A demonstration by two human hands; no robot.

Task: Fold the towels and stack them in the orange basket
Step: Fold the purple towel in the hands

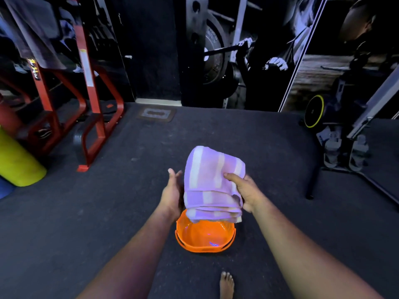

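Dark gym floor [86, 212]. Folded lilac striped towel [210, 182] held above orange basket [205, 238]; right hand [246, 190] grips its edge, left hand [172, 190] flat against its side, fingers straight.

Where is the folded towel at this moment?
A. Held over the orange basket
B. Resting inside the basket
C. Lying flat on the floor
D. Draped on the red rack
A: the right hand grips the folded towel above the orange basket, whose visible bottom is bare.
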